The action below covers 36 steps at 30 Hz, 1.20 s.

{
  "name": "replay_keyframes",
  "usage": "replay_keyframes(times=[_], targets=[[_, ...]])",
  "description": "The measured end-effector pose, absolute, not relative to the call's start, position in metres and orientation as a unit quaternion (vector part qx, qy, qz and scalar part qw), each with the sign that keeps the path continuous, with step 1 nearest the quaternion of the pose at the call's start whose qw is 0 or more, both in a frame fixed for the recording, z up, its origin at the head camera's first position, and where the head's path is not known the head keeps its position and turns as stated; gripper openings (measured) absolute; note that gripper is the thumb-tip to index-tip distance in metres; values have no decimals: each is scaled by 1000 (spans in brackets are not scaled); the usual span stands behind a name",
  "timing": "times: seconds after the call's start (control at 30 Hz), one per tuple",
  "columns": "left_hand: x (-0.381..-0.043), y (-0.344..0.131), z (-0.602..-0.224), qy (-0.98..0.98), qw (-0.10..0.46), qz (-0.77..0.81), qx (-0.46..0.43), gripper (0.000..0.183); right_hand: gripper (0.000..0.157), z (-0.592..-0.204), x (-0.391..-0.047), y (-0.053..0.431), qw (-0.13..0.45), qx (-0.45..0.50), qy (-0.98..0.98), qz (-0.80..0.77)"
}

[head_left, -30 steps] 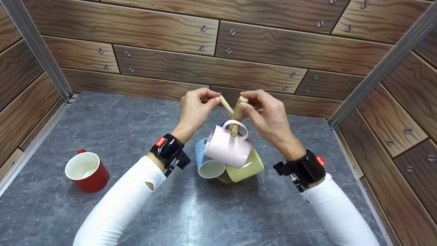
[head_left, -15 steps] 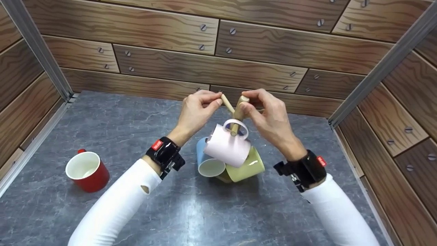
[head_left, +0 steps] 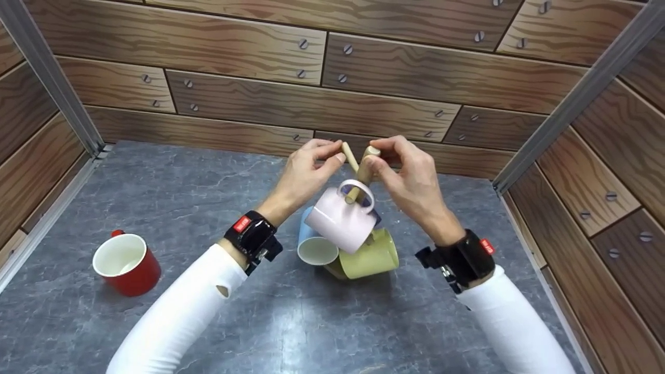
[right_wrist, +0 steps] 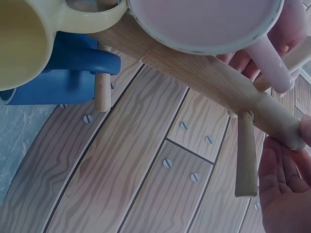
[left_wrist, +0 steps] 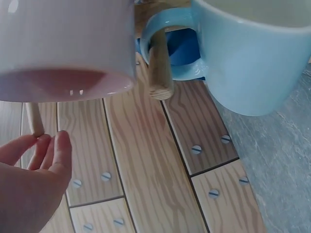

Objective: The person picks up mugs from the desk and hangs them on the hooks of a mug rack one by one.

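A wooden mug tree (head_left: 367,170) stands in the middle with several mugs on its pegs. My left hand (head_left: 300,175) pinches the end of an upper peg (head_left: 350,157) between thumb and fingers. At the top of the post my right hand (head_left: 410,171) grips with thumb and fingertips. A pale pink mug (head_left: 340,221) hangs by its handle on a front peg. Below it are a light blue mug (head_left: 317,250) and a yellow-green mug (head_left: 370,257). The dark blue mug (right_wrist: 53,87), mostly hidden in the head view, shows in the right wrist view. An upper peg (right_wrist: 246,160) there carries nothing.
To the left a red mug (head_left: 132,275) with a white inside stands upright on the grey marbled table (head_left: 218,322). Wood-plank panels (head_left: 234,98) enclose the back and both sides, with metal corner posts (head_left: 571,98) between them.
The mug tree has turned slightly: the pinched peg has moved right with my left hand, while the pink mug has swung a little left. My right hand stays at the top. The head view has shifted slightly.
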<state>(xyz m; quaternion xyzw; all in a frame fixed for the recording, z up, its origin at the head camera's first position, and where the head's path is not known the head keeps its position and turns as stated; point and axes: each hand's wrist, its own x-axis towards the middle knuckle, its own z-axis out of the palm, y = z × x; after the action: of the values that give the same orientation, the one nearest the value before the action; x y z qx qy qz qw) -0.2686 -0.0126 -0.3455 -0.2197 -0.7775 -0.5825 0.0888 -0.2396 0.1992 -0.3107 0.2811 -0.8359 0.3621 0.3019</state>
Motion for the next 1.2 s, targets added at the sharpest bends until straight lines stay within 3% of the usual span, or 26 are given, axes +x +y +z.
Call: replay_keyframes(times=[0.33,0.63,0.9,1.2], targets=[[-228,-32,-363,-763,279,-505,-292,22,25,-312,-241,200,288,276,-840,368],[-214,-17,-365,-734,294,-461,-404,20,44,-313,-242,204,257,293,-826,408],[-214,-9,-362,-716,313,-465,-415,13,26,-316,-243,205,290,312,-828,364],[-214,-6,-364,-704,341,-469,-411,12,25,-316,-243,204,302,304,-832,353]])
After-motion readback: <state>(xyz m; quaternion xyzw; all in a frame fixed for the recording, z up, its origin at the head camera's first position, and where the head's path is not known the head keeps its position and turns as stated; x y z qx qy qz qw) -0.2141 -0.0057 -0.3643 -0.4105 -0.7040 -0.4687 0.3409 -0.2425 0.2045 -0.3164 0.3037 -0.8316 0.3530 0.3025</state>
